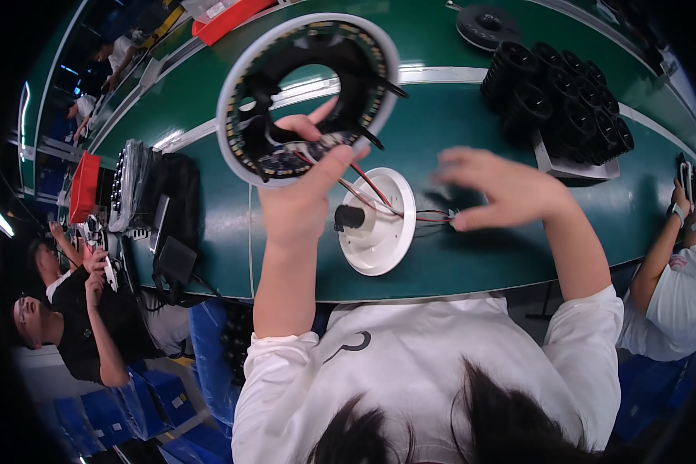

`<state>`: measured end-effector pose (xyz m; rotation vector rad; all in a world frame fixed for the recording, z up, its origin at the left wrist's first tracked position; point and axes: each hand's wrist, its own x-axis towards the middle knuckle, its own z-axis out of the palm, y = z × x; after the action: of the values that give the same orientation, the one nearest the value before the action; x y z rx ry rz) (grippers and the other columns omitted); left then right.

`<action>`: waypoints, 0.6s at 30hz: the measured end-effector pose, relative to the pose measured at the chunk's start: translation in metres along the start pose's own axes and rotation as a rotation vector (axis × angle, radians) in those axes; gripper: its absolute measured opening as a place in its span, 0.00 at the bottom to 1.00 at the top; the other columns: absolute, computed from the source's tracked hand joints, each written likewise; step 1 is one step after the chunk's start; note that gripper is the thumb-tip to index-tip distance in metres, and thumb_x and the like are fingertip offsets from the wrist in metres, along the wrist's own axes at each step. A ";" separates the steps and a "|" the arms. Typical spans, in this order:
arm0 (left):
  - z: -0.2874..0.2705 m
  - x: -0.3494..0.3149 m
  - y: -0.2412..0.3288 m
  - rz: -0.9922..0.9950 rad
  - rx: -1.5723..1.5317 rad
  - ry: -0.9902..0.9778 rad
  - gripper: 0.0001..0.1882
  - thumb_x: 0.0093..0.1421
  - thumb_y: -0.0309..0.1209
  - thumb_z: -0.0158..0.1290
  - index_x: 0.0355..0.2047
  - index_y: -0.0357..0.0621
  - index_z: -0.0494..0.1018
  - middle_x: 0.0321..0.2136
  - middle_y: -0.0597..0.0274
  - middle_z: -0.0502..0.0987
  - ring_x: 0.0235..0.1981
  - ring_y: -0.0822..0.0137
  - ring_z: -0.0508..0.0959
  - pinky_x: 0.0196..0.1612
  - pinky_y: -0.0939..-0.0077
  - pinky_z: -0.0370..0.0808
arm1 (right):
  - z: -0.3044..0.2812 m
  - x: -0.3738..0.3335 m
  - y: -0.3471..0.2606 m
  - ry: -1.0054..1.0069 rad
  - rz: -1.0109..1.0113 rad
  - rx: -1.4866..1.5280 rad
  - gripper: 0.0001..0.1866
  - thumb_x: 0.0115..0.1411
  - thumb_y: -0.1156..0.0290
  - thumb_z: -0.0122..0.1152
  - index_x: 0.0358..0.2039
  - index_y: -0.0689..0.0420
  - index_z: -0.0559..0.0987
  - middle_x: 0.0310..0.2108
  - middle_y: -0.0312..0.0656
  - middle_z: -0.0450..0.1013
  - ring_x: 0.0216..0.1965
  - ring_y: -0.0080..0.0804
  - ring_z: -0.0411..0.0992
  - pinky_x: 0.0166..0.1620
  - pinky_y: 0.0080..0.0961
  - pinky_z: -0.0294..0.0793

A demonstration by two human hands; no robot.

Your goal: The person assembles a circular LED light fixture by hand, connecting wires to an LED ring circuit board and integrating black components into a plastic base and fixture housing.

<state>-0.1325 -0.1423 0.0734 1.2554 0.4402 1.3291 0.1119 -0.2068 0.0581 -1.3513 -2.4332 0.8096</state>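
Note:
My left hand (305, 189) grips the lower edge of a ring-shaped electronic housing (361, 87), raised above the bench. The housing has a white outer rim, a black inside and a round opening, with circuit boards along the ring. Red and dark wires (370, 185) run from it down past a white round base (387, 246), which carries a black block (351, 217) on its face. To the right of the base, my right hand (510, 185) has its fingers spread, their tips blurred. Its thumb is by the end of a thin wire pair (435, 217); whether they touch, I cannot tell.
Several black ribbed cylinders (568, 108) stand grouped at the right on a pale box (572, 164). Behind them lies a black disc (487, 27). Red bins (228, 19) and wrapped black parts (135, 185) are at the left. Co-workers sit at both sides.

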 end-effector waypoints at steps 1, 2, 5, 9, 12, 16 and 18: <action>0.004 -0.003 0.001 -0.045 -0.047 -0.030 0.17 0.44 0.11 0.49 0.33 0.39 0.61 0.46 0.35 0.62 0.44 0.56 0.71 0.41 0.62 0.76 | -0.007 0.009 -0.007 0.118 -0.054 0.051 0.31 0.47 0.62 0.60 0.51 0.58 0.64 0.51 0.52 0.58 0.53 0.43 0.58 0.54 0.32 0.57; 0.011 -0.004 0.001 -0.094 -0.104 -0.071 0.17 0.44 0.11 0.50 0.32 0.39 0.61 0.46 0.34 0.61 0.44 0.56 0.71 0.41 0.63 0.76 | -0.012 0.017 -0.017 0.242 -0.095 0.096 0.33 0.47 0.64 0.61 0.53 0.60 0.61 0.52 0.51 0.58 0.54 0.43 0.57 0.55 0.32 0.56; 0.020 -0.006 -0.009 0.031 -0.040 -0.116 0.16 0.45 0.11 0.49 0.32 0.40 0.59 0.48 0.34 0.61 0.42 0.56 0.72 0.42 0.65 0.75 | 0.005 0.040 -0.046 0.114 -0.111 1.038 0.38 0.47 0.74 0.61 0.56 0.63 0.52 0.48 0.46 0.62 0.51 0.33 0.60 0.52 0.30 0.59; 0.018 -0.009 -0.014 0.135 0.314 -0.059 0.14 0.48 0.12 0.48 0.30 0.41 0.57 0.50 0.36 0.59 0.45 0.54 0.70 0.45 0.65 0.72 | 0.024 0.060 -0.058 0.200 0.045 1.277 0.36 0.50 0.78 0.58 0.55 0.62 0.49 0.36 0.41 0.68 0.36 0.22 0.67 0.41 0.21 0.67; 0.013 -0.007 -0.018 0.239 0.367 0.024 0.13 0.50 0.14 0.49 0.29 0.40 0.57 0.47 0.40 0.63 0.42 0.58 0.72 0.43 0.67 0.72 | 0.027 0.061 -0.054 0.428 0.078 1.039 0.31 0.47 0.75 0.60 0.50 0.65 0.56 0.26 0.39 0.70 0.28 0.21 0.69 0.33 0.18 0.69; 0.002 -0.006 -0.019 0.155 0.215 0.063 0.15 0.48 0.14 0.51 0.31 0.41 0.60 0.35 0.52 0.69 0.35 0.63 0.74 0.40 0.70 0.74 | 0.031 0.060 -0.054 0.752 -0.074 0.629 0.21 0.49 0.75 0.58 0.44 0.59 0.65 0.24 0.39 0.69 0.24 0.23 0.68 0.28 0.19 0.68; -0.001 -0.006 -0.016 -0.011 0.014 0.046 0.15 0.46 0.15 0.55 0.30 0.39 0.62 0.40 0.50 0.69 0.35 0.70 0.72 0.38 0.78 0.71 | 0.026 0.063 -0.050 0.810 -0.174 0.525 0.11 0.48 0.76 0.57 0.35 0.59 0.72 0.23 0.39 0.69 0.23 0.26 0.68 0.27 0.20 0.68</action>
<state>-0.1274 -0.1429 0.0567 1.2344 0.4895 1.3503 0.0306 -0.1837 0.0625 -0.9756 -1.5411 0.6208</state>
